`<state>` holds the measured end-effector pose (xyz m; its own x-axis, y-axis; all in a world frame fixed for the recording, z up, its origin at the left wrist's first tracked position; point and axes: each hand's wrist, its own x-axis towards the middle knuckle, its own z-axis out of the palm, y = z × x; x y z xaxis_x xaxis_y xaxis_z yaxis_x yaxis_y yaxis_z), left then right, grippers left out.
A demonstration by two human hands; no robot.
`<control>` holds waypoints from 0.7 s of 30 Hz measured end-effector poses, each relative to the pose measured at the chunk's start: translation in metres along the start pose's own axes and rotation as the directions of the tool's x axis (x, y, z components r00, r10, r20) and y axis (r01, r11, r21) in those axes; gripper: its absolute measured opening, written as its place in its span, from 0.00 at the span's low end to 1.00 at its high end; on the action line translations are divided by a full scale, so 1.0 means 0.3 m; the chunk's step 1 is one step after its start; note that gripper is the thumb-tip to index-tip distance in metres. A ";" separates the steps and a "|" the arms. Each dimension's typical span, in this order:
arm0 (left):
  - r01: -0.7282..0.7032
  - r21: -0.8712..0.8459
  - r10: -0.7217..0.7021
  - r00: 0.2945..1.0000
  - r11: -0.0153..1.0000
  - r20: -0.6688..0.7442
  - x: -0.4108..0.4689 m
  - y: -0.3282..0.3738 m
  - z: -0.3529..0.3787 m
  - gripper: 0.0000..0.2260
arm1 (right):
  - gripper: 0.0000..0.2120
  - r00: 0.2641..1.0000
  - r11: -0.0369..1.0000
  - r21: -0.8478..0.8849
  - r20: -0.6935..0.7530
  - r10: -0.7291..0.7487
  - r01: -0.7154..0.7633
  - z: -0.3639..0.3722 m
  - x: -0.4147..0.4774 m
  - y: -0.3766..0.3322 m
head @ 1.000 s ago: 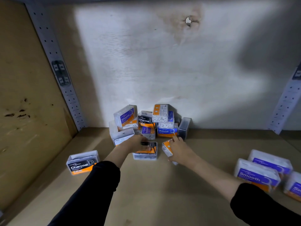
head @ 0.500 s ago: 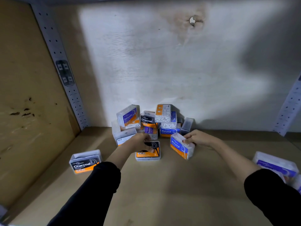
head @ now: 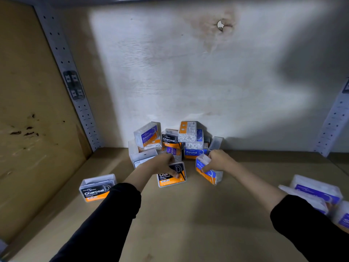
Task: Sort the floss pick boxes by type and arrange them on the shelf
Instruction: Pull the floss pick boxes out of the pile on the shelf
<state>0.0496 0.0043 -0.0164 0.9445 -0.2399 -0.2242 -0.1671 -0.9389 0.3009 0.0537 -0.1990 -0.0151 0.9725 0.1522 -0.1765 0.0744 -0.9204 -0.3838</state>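
Observation:
A heap of clear floss pick boxes (head: 173, 142) with Smooth, Charcoal and Round labels leans against the back wall. In front of it my left hand (head: 162, 164) grips a black-and-orange Charcoal box (head: 172, 176) that lies flat on the shelf. My right hand (head: 219, 160) holds a blue-and-orange Round box (head: 207, 172), tilted on its edge just right of the Charcoal one. Another Charcoal box (head: 97, 187) stands alone at the left. Purple-labelled Smooth boxes (head: 317, 190) sit at the right, partly behind my right sleeve.
The brown shelf board (head: 188, 224) is bounded by a wooden side panel (head: 28, 120) and a perforated metal upright (head: 73, 87) on the left, a pale back wall (head: 188, 82), and another upright (head: 334, 121) on the right.
My right hand turned the Round box label-forward, then brought it back toward me and clasped it from above. My left hand stayed on the Charcoal box. The view shifted slightly left.

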 end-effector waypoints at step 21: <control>0.013 0.060 -0.012 1.000 0.998 -0.008 -0.220 0.006 -0.021 0.19 | 0.23 0.967 0.966 -0.156 0.185 -0.175 0.204 -0.007 -0.204 -0.053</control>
<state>-0.0113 0.0201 0.0049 0.9488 -0.2263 -0.2202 -0.1717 -0.9550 0.2420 -0.0065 -0.1944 0.0037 0.8866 0.3745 -0.2714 0.3049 -0.9145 -0.2658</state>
